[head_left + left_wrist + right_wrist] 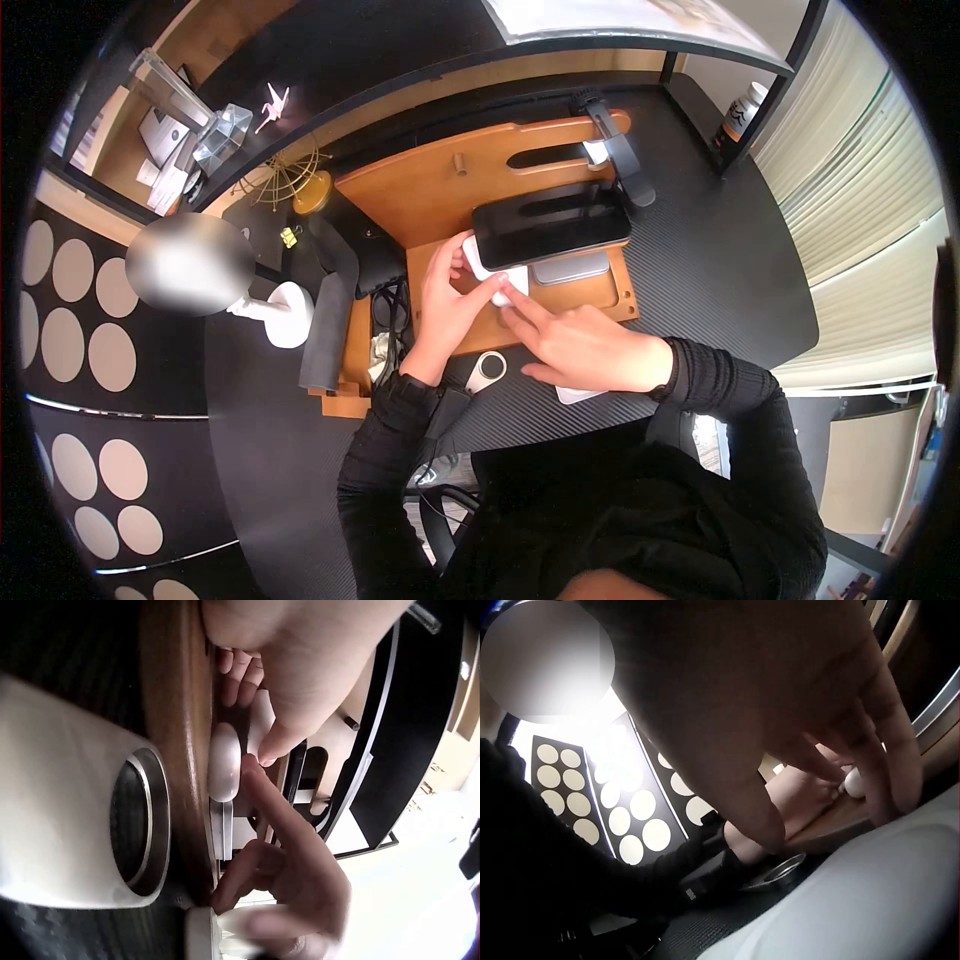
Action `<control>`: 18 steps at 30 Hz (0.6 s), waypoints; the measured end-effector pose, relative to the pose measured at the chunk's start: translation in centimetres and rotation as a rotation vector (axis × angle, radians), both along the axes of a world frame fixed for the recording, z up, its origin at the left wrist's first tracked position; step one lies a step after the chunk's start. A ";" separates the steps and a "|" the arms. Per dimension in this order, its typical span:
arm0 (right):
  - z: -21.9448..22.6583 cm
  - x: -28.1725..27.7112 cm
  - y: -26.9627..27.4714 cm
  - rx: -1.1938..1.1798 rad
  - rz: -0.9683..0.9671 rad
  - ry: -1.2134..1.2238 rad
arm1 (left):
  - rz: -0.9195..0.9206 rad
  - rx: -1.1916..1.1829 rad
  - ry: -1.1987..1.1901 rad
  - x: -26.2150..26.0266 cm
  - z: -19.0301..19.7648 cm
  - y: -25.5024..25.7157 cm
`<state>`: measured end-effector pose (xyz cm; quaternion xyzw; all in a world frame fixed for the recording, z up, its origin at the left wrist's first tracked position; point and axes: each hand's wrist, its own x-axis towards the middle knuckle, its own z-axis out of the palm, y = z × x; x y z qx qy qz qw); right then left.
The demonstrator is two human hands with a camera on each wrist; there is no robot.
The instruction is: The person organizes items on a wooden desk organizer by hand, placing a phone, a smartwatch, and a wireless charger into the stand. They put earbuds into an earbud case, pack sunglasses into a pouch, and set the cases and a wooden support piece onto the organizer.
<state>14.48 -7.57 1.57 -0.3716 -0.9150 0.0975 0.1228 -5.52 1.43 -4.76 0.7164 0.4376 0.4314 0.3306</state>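
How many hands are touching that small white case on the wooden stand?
2: the left hand grips the small white rounded case from its left side; the right hand touches it with its forefinger from below.

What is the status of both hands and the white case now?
Left hand grips white case. Right hand touches it with index finger. Black phone directly above.

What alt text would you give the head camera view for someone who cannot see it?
Seen from above, a person's left hand holds a small white case on a wooden desk stand, while the right hand touches it with a fingertip. A dark phone rests on the stand just behind.
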 end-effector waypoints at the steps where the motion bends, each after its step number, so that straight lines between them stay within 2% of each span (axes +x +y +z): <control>1: -0.1 0.0 0.0 0.000 0.000 0.003 | 0.000 0.000 0.003 0.0 0.2 -0.1; 6: -0.7 0.3 0.5 -0.044 -0.062 0.020 | -0.075 -0.021 0.124 0.0 1.1 -0.3; 9: -0.1 1.0 0.3 -0.049 -0.061 0.074 | -0.086 -0.043 0.099 0.1 1.2 -0.4; 12: 0.5 2.6 0.2 -0.031 0.016 0.152 | -0.150 0.039 0.095 0.1 0.9 -0.1; 15: 1.1 2.9 -0.6 -0.149 0.007 0.058 | -0.134 0.086 0.202 0.1 0.9 -0.2; 18: 0.7 2.3 -0.4 -0.166 -0.014 -0.001 | -0.102 0.054 0.215 0.0 0.5 -0.3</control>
